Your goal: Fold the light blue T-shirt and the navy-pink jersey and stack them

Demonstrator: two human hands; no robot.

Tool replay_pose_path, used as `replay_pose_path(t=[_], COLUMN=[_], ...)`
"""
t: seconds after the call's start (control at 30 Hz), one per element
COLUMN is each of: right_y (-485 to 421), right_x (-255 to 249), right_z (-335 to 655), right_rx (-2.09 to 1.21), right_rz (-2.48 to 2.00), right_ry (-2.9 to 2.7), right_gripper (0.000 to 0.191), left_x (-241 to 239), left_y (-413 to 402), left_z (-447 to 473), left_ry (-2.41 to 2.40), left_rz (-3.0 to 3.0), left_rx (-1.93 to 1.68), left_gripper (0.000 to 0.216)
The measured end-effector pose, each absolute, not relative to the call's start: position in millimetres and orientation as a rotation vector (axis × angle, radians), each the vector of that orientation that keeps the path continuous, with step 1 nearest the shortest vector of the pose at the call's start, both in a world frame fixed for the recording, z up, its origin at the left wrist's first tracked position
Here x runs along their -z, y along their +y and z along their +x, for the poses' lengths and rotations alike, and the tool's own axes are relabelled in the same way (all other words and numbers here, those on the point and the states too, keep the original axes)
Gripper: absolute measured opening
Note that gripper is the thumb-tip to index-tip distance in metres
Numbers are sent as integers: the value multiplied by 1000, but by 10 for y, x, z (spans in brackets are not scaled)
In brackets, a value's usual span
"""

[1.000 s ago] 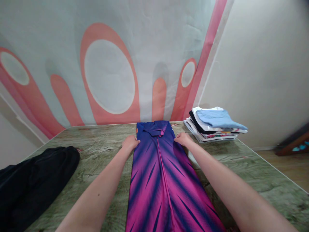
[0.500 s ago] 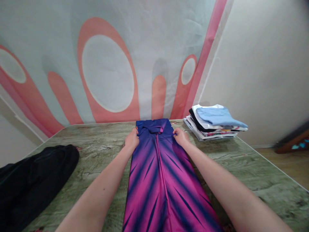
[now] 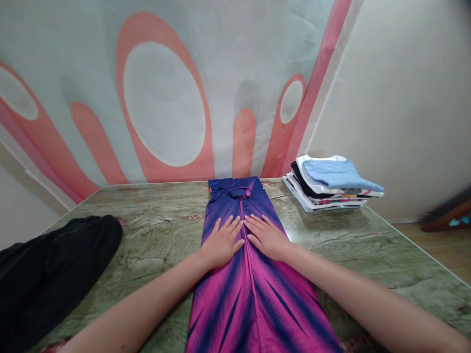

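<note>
Your left grip (image 3: 222, 242) and right grip (image 3: 267, 237) spread flat on shirt (image 3: 241, 294), holding nothing: sides seemingly tucked, length unfolded; folded stack (image 3: 329, 184) beyond right grip; black cloth (image 3: 59, 274) left of both, loose.

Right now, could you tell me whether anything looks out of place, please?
Nothing spilled or damaged stands out; only the bunched black fabric bundle at left looks untidy, compared with the flat magenta-and-navy garment under the left hand and right hand.
</note>
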State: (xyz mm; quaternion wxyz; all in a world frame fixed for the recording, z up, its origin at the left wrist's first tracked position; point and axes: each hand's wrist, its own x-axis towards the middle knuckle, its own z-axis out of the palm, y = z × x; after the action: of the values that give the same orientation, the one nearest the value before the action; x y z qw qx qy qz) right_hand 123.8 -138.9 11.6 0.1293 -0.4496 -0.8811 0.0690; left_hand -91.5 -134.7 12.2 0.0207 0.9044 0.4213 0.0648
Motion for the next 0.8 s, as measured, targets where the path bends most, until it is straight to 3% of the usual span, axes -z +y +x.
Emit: replay_pose_path(t=[0.23,0.37,0.43,0.53,0.67,0.8], right_y=[-2562,-2505,-2231,-1747,-1429,-1624], right_x=[-347,-378,-343,-263,-163,-162], right_z=[1414,1544,1567,1517,1398,1362], right_rx=[-491,-615,-543,-404,-271,-258], right_rz=[-1000,-906,-1027,-1204,-1319,-1257], right_ry=[-2714,-2654,-2537,-2457,-2533,-2648], right_gripper=[65,56,51,56,57,55], left_x=[-661,-956,-897,-625,-271,-197], left_y=[-2600,-2438,-2048,-1419,-1087,-1412], left_z=[-1219,-1419,-1457,-1424,-1297,-1244], left_ry=[812,654,967,1182,1255,1223], left_rz=[2619,2525,2608,2755,2841,2865], left_rx=[-27,-55,-321,-434,-314,-190], left_gripper=[79,44,45,56,57,59])
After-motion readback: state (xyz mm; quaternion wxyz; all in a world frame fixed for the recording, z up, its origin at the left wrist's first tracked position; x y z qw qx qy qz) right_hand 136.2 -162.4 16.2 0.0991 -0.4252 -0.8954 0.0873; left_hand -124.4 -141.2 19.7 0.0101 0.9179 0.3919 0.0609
